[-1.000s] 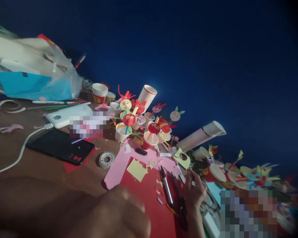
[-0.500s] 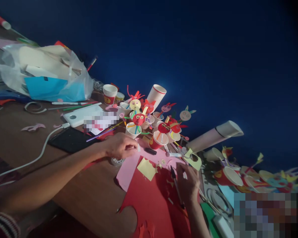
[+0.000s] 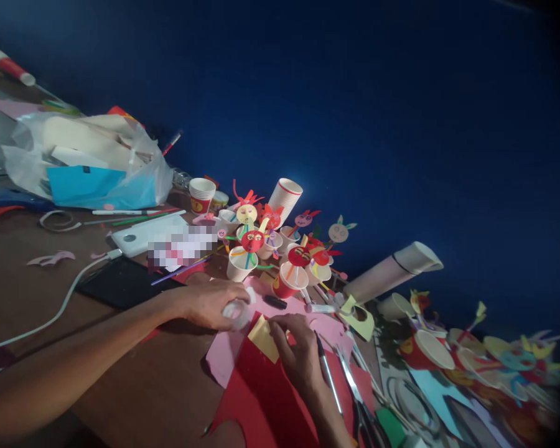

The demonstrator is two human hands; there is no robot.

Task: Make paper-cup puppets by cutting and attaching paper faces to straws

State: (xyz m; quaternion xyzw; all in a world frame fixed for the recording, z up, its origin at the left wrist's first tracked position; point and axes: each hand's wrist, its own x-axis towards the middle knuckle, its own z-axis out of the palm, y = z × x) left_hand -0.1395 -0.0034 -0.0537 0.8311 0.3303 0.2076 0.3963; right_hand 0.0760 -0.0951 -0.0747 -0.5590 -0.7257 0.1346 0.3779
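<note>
My left hand (image 3: pixel 214 305) is closed around a roll of clear tape (image 3: pixel 236 315) above the pink paper (image 3: pixel 221 361). My right hand (image 3: pixel 298 348) hovers over a yellow paper piece (image 3: pixel 264 339) on the red paper (image 3: pixel 256 398). Its thumb and forefinger are apart, pointing toward the tape, and no object shows between them. A pen (image 3: pixel 329 373) and scissors (image 3: pixel 357 392) lie just right of this hand. Beyond the hands, a dark pen cap (image 3: pixel 275 302) rests on the pink paper.
Paper cups (image 3: pixel 242 264) with paper-face figures stand close behind the hands. A phone (image 3: pixel 116 283), a white power bank (image 3: pixel 147 233) and a stuffed plastic bag (image 3: pixel 93 162) occupy the left. On the right are a rolled tube (image 3: pixel 392 270) and more decorated cups (image 3: pixel 429 345).
My left hand has taken up the tape roll from the table. My right hand has moved left over the yellow paper, uncovering the scissors. The view has shifted slightly.
</note>
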